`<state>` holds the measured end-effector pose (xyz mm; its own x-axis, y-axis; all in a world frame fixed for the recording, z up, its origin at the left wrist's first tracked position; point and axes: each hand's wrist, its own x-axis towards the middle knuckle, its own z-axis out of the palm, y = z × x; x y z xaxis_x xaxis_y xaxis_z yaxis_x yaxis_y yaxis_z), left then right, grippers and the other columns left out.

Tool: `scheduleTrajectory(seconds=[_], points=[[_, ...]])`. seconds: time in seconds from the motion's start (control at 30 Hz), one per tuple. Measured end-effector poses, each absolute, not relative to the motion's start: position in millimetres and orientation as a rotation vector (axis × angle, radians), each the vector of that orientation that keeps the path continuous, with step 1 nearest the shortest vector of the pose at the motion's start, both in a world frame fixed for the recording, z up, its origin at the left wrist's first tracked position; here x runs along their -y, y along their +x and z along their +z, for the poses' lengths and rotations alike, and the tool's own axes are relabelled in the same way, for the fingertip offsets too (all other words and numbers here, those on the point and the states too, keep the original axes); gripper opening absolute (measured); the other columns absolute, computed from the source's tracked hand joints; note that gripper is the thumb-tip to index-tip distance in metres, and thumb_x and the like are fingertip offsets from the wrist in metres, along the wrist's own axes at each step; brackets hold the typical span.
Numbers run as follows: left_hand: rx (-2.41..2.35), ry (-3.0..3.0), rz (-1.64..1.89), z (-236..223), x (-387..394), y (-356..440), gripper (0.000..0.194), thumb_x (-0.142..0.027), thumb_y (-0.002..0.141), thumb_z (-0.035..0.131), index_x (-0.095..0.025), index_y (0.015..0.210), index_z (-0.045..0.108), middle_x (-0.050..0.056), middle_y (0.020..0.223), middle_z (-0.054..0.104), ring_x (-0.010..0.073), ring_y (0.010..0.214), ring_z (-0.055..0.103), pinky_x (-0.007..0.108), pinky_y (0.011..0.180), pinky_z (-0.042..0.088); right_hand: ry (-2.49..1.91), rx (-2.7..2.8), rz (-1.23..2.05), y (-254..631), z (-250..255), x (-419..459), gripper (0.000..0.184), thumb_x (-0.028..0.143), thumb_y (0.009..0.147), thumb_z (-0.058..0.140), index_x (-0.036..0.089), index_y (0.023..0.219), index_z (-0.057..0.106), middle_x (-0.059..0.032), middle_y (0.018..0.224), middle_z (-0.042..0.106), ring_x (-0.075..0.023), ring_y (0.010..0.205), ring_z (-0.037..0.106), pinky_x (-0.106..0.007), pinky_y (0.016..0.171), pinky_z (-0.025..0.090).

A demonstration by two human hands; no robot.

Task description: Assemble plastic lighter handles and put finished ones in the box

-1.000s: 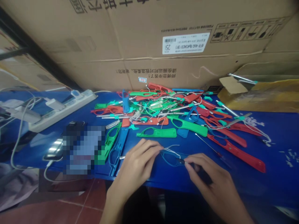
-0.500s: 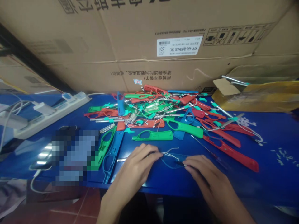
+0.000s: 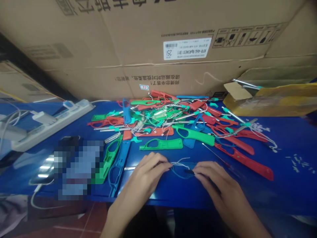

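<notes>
In the head view, my left hand [image 3: 153,175] is closed, its thumb and fingertips pinched where thin white wires [image 3: 182,164] come out. A silver metal tube [image 3: 129,168] sticks out to the left from beneath this hand. My right hand [image 3: 219,180] is closed too, with its fingertips on a small black part [image 3: 189,172] at the wires' other end. Between the hands lies a blue plastic lighter shell [image 3: 180,175] with an open loop; its ends are hidden by my fingers. Just behind is a green lighter shell half [image 3: 163,144].
A heap of red, green and blue shells, tubes and wires [image 3: 160,115] spreads behind my hands. A screwdriver [image 3: 216,153] and red shell [image 3: 250,162] lie right. Phones [image 3: 46,168] and a power strip [image 3: 54,125] are left; an opened carton [image 3: 274,99] stands back right.
The view has shifted slightly. Both hands keep nearly the same place and grip, the right fingertips moving very little at the black part.
</notes>
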<state>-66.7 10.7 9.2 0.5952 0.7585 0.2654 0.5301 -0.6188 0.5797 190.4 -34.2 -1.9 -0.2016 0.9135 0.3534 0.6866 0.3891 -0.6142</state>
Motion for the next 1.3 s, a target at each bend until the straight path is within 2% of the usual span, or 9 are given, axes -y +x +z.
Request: scheduleTrajectory(seconds=[0.3, 0.53, 0.77, 1.03, 1.2, 1.3], points=[[-1.007, 2.362, 0.745, 10.1, -8.1, -64.5, 0.032, -0.008, 0.107, 0.049, -0.021, 0.131, 0.066, 0.008, 0.117, 0.065, 0.0217, 0.102, 0.058, 0.041, 0.088, 0.050, -1.399, 1.935, 0.453, 191.8, -2.4, 36.0, 0.012, 0.027, 0.105, 0.055, 0.030, 0.110, 0.065, 0.0018, 0.110, 0.072, -0.0144, 0.103, 0.070, -0.027, 0.094, 0.054], [-1.011, 2.428, 0.802, 12.1, -13.7, -60.2, 0.025, -0.009, 0.106, 0.051, -0.019, 0.120, 0.069, 0.007, 0.114, 0.069, 0.0202, 0.097, 0.059, 0.038, 0.083, 0.049, -1.409, 1.964, 0.461, 189.9, -4.9, 34.4, 0.014, 0.025, 0.105, 0.051, 0.028, 0.112, 0.063, -0.0017, 0.115, 0.073, -0.0173, 0.109, 0.072, -0.036, 0.105, 0.053], [-1.042, 2.471, 0.941, 6.8, -17.0, -55.3, 0.028, -0.013, 0.105, 0.057, -0.020, 0.132, 0.064, 0.002, 0.094, 0.069, 0.0186, 0.086, 0.055, 0.034, 0.078, 0.044, -1.425, 1.968, 0.485, 190.7, -7.4, 35.2, 0.016, 0.026, 0.106, 0.049, 0.028, 0.115, 0.062, -0.0027, 0.116, 0.073, -0.0182, 0.108, 0.072, -0.040, 0.107, 0.052], [-1.119, 2.420, 0.913, 5.5, -19.5, -55.3, 0.013, -0.016, 0.103, 0.063, -0.020, 0.113, 0.070, 0.003, 0.103, 0.072, 0.0199, 0.094, 0.060, 0.036, 0.079, 0.044, -1.418, 1.957, 0.494, 191.1, -6.8, 36.0, 0.014, 0.026, 0.106, 0.051, 0.029, 0.116, 0.059, -0.0032, 0.118, 0.071, -0.0170, 0.112, 0.069, -0.037, 0.106, 0.052], [-1.133, 2.405, 0.862, 7.0, -16.7, -56.8, 0.014, -0.017, 0.105, 0.059, -0.021, 0.112, 0.071, 0.004, 0.110, 0.072, 0.0209, 0.099, 0.062, 0.039, 0.083, 0.046, -1.437, 1.950, 0.486, 191.6, -8.0, 37.6, 0.013, 0.029, 0.106, 0.052, 0.029, 0.115, 0.060, -0.0041, 0.119, 0.071, -0.0183, 0.112, 0.069, -0.037, 0.101, 0.054], [-1.138, 2.392, 0.862, 6.9, -15.2, -57.7, 0.015, -0.018, 0.105, 0.059, -0.022, 0.112, 0.071, 0.005, 0.110, 0.072, 0.0216, 0.099, 0.062, 0.039, 0.084, 0.047, -1.465, 1.949, 0.469, 192.2, -9.8, 38.8, 0.016, 0.030, 0.105, 0.052, 0.029, 0.119, 0.060, -0.0041, 0.122, 0.071, -0.0190, 0.113, 0.070, -0.038, 0.104, 0.054]])
